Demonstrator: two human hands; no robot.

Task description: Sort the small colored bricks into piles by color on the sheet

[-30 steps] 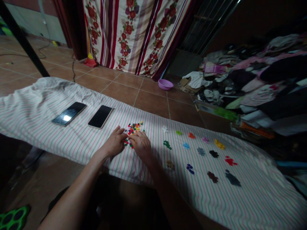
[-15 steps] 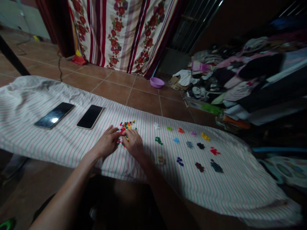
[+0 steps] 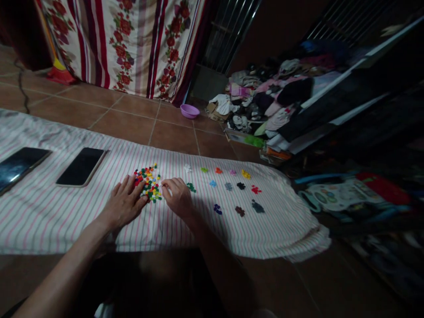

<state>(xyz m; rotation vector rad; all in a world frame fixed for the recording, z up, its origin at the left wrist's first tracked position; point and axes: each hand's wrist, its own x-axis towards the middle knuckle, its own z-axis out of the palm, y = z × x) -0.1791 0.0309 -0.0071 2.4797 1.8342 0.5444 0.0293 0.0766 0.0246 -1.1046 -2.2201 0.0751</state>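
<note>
A mixed heap of small coloured pieces (image 3: 151,182), red, green, yellow, orange and white among them, lies on a striped cloth (image 3: 179,225). My left hand (image 3: 123,201) rests flat at the heap's left side, fingers stretched out and touching its edge. At the right edge of the heap, my right hand (image 3: 177,196) has thumb and forefinger pinched together; whatever is between them is too small to make out. Sorted single-colour piles lie right of this hand, such as dark green pieces (image 3: 191,187), white pieces (image 3: 187,168) and light blue pieces (image 3: 212,183).
Farther right are piles of yellow (image 3: 245,174), red (image 3: 255,189), brown (image 3: 240,211) and dark grey (image 3: 257,206) pieces. Two phones lie left, the nearer one (image 3: 81,167) beside my left hand. Beyond the cloth, a purple basin (image 3: 190,111) stands on the tiled floor near heaped clothes (image 3: 265,95).
The view has swung right. My hands, close together over the heap before, are now apart: the right has drawn off to the heap's right edge, and the left has flattened out.
</note>
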